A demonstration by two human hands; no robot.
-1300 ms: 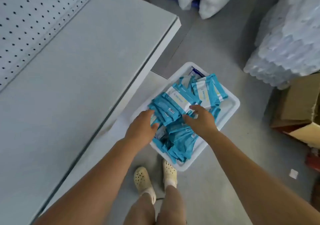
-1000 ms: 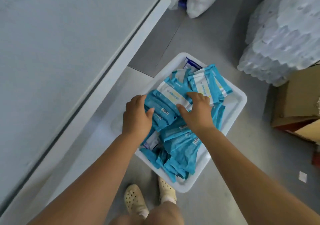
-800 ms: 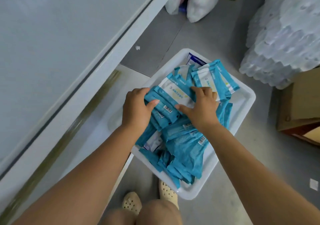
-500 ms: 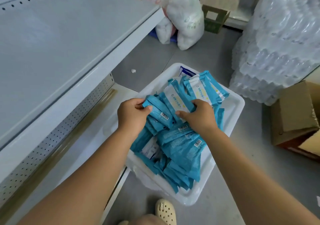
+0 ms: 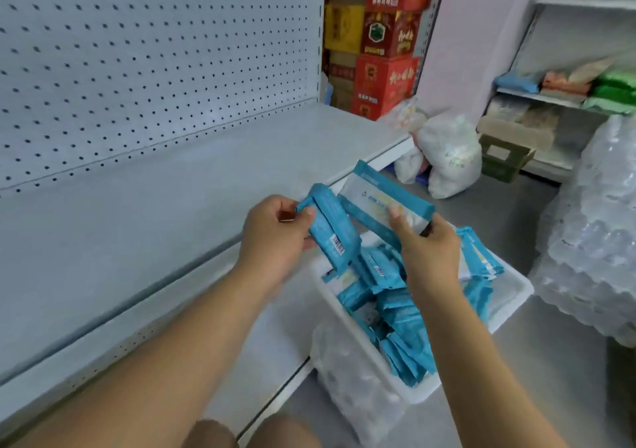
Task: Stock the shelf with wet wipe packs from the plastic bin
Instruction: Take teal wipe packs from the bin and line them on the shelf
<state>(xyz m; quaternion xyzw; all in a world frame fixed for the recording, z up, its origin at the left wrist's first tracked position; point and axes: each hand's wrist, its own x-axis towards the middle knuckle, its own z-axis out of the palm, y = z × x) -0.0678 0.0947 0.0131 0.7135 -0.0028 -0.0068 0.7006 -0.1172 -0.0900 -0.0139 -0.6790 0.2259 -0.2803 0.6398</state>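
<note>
1. Teal film wraps each pack. It looks soft, light and a little slick (the wipes inside should give under a squeeze).
2. Left hand [image 5: 272,237] grips a bundle [image 5: 330,230] of packs, thumb across the top end and fingers curled behind, with a barcode facing the camera.
3. Right hand [image 5: 430,251] pinches one pack [image 5: 375,196] near its lower edge, thumb pressed on the pale label.
4. Both loads are held up over the bin [image 5: 512,296], close to the front edge of the shelf [image 5: 155,206]. A heap [image 5: 399,313] of packs lies jumbled in the bin, low beside the shelf.
5. The surest hold is probably across the short width, thumb on one flat face and fingers on the other. A pinch on the end seal alone would let a pack droop or slide out.
6. The shelf is a flat metal deck. Packs laid flat should stay put, while packs stood on edge will likely need neighbours to lean on.
7. There is little risk of breakage, since a dropped pack would only flop.
</note>
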